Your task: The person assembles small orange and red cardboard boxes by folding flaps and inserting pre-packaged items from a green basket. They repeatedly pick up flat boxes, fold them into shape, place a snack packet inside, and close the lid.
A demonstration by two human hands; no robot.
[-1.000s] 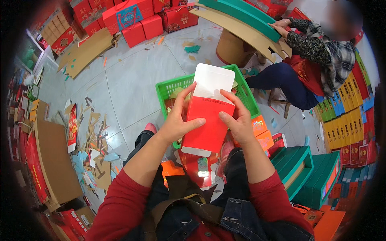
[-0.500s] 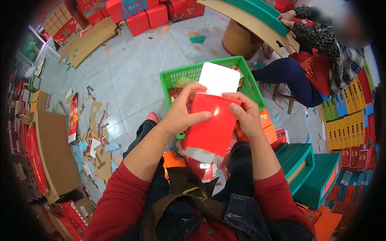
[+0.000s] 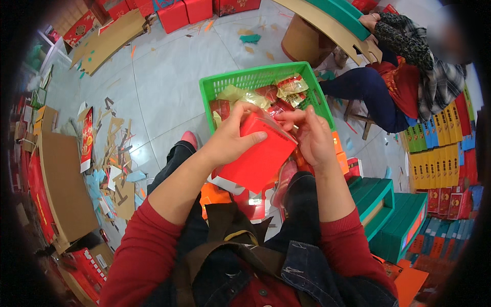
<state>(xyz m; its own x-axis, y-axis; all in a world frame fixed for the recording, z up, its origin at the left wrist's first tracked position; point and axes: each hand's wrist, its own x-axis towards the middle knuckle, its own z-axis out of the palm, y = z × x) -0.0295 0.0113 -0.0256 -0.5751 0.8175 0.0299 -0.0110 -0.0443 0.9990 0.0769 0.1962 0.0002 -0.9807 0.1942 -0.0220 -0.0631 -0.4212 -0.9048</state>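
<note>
My left hand grips a small red box by its left side, thumb on the near face and fingers behind it. The box is tilted over my lap. At its far right edge is my right hand, fingers stretched toward the box's upper end and apart from one another. Whether those fingertips press on the edge is hard to make out. Beyond the box stands a green plastic basket with gold-and-red wrapped packets inside.
Orange and red boxes lie between my legs. Green box frames stand at my right, a brown carton at my left. Paper scraps litter the floor. At the far right a seated person handles a long green piece.
The white flap that stood up from the box's far end no longer shows. My right hand has let go of the box's face and shifted to its upper edge; the box has tilted.
</note>
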